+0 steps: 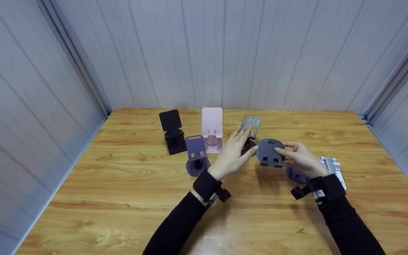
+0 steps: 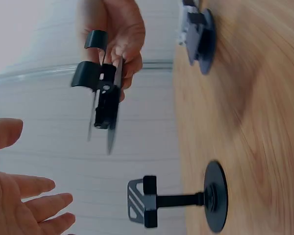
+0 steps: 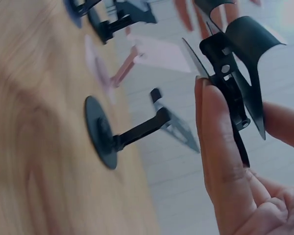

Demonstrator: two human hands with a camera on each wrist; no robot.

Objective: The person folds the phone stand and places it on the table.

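Standing toward the far-left corner of the worktop (image 1: 119, 202) was a black stand (image 1: 170, 122), then a purple stand (image 1: 196, 147) nearer the front edge and a pink stand (image 1: 211, 118) by the far edge. The left hand (image 1: 232, 154) hung open, fingers extended, gripping nothing, before a slotted stand (image 1: 255, 122). Right of that, above the worktop, a dark folded stand (image 1: 270, 150) was pinched between thumb and fingers of the right hand (image 1: 302, 158). A low purple piece (image 1: 297, 176) and a white piece (image 1: 336, 170) lay toward the right edge. Good handling seemingly meant pinching the flat faces firmly, clear of the hinge (image 3: 223, 54), with the left hand ready to steady.
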